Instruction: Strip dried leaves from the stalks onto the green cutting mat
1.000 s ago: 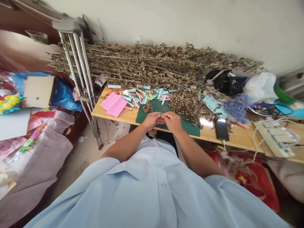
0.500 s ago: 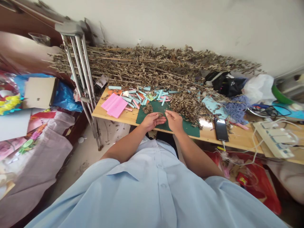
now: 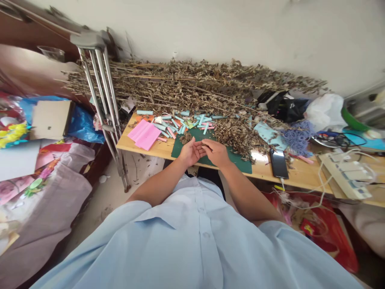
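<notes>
Palm up over the green cutting mat [image 3: 240, 160], my left hand [image 3: 191, 151] has its fingers spread and its palm looks bare. My right hand [image 3: 217, 152] meets the left fingertips, its thumb and fingers drawn together; anything pinched there is too small to make out. A small clump of dried leaves [image 3: 185, 139] lies on the mat just behind my left hand. Beyond my right hand a larger heap of dried leaves [image 3: 236, 134] covers the mat's right part. Blue paper tubes [image 3: 201, 119] and pink ones lie scattered behind the mat.
Pink paper sheets [image 3: 144, 135] lie at the table's left. Long dried stalks [image 3: 180, 84] are piled along the wall. Crutches [image 3: 104, 92] lean at the left. A phone [image 3: 279, 163], blue yarn [image 3: 299, 136] and a power strip [image 3: 345, 172] occupy the right side.
The dried leaf piece that lay in my left fingers no longer shows. My right hand has moved left, and its fingers now touch the left ones.
</notes>
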Action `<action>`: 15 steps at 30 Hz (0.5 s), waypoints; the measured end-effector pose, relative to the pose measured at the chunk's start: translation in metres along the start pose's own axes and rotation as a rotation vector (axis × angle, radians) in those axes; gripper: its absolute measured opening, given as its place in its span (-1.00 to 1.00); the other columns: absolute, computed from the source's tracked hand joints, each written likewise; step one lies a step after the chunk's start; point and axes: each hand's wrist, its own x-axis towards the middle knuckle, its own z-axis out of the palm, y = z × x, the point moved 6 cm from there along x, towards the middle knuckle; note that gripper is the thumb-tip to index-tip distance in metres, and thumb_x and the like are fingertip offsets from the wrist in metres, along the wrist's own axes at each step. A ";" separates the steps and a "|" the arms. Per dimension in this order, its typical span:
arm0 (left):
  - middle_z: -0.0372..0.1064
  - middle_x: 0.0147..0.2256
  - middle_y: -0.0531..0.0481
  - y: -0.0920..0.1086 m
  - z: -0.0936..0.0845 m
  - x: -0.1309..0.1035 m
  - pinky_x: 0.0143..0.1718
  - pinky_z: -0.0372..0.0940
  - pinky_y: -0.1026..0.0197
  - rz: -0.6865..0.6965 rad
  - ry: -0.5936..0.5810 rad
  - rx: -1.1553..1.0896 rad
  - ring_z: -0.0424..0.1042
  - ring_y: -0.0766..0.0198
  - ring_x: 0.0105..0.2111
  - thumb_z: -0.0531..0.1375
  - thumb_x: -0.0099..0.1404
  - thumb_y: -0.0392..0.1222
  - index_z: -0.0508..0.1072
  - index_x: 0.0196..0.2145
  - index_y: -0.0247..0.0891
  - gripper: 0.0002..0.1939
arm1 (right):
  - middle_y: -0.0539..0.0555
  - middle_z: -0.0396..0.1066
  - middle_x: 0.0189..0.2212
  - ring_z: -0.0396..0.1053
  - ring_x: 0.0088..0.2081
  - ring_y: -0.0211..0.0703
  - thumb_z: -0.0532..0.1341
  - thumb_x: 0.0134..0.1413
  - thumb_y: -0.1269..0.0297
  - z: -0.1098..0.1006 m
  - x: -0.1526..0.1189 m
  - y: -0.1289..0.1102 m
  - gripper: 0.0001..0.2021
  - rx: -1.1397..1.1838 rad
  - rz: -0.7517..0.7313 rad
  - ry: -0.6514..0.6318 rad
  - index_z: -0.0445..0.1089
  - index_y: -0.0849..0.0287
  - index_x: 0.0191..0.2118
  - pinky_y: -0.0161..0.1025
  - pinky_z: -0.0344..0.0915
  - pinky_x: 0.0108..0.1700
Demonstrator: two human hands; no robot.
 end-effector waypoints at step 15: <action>0.51 -0.31 -0.23 -0.005 0.013 0.004 -0.04 0.42 0.04 0.059 0.064 -0.002 0.54 0.08 -0.16 0.01 0.44 0.07 0.51 -0.21 -0.35 -0.56 | 0.12 0.38 0.19 0.28 0.26 0.01 0.03 0.36 0.17 -0.019 0.022 -0.035 -0.61 0.044 -0.030 0.130 0.38 0.07 0.19 0.10 0.20 0.34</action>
